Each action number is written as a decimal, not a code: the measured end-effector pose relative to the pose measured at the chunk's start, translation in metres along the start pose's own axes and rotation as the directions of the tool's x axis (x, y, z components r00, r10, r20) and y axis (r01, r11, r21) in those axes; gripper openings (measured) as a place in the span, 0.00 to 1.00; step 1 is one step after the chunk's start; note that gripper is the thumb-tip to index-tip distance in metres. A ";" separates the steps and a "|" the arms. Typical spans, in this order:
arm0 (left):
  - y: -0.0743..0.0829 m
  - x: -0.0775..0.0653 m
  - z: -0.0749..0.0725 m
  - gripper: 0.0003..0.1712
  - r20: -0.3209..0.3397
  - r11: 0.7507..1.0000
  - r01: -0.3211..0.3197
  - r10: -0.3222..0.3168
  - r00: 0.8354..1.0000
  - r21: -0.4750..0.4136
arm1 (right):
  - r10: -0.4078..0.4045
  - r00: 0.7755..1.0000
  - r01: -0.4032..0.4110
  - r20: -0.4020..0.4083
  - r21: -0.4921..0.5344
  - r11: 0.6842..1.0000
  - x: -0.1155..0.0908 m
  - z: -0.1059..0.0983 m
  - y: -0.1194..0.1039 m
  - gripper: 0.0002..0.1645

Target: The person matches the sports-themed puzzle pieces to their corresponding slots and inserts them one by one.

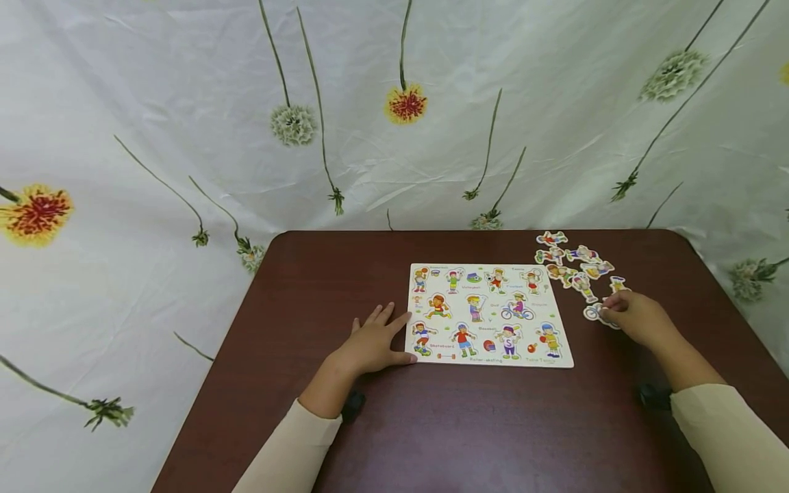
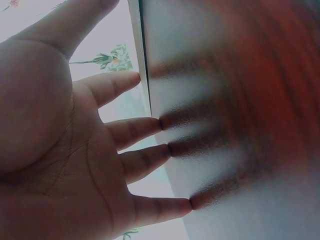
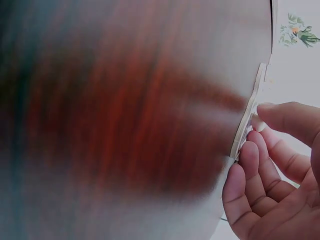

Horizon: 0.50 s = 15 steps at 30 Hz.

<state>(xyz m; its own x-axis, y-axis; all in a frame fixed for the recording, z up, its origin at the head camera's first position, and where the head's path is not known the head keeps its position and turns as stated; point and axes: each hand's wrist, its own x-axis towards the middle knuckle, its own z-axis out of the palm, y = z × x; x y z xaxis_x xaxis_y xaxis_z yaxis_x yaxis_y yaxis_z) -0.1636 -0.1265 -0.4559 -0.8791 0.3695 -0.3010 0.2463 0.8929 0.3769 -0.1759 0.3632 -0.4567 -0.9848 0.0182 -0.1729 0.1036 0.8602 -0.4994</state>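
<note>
A white puzzle board (image 1: 487,349) with colourful sports figures lies on the dark table. My left hand (image 1: 372,344) is at its left edge, fingers spread and straight, with the thumb at the near left corner. In the left wrist view the fingertips of the left hand (image 2: 95,145) touch the tabletop. To the right of the board, my right hand (image 1: 637,316) pinches a bicycle-shaped puzzle piece (image 1: 594,312), partly hidden by the fingers. The right wrist view shows the right hand (image 3: 280,165) with thumb and fingers at the edges of thin pieces.
Several loose puzzle pieces (image 1: 581,282) lie in a cluster beyond the right hand, close to the board's upper right corner. The brown table (image 1: 493,431) ends at the back against a flower-printed cloth (image 1: 370,157).
</note>
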 end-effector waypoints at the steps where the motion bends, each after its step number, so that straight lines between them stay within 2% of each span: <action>1: 0.000 0.000 0.000 0.51 0.000 1.000 -0.001 0.001 1.000 0.001 | 0.001 1.000 -0.001 -0.002 0.003 1.000 0.000 0.000 0.000 0.17; 15: 0.002 -0.001 -0.001 0.51 -0.004 1.000 0.003 -0.003 1.000 -0.008 | 0.010 0.999 -0.009 -0.038 0.011 1.000 -0.003 0.000 -0.015 0.18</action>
<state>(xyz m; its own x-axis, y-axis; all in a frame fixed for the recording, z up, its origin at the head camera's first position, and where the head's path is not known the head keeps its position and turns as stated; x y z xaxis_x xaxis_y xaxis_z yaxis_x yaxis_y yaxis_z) -0.1624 -0.1255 -0.4541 -0.8816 0.3659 -0.2981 0.2407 0.8919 0.3829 -0.1748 0.3507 -0.4486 -0.9882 0.0459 -0.1458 0.1145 0.8541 -0.5074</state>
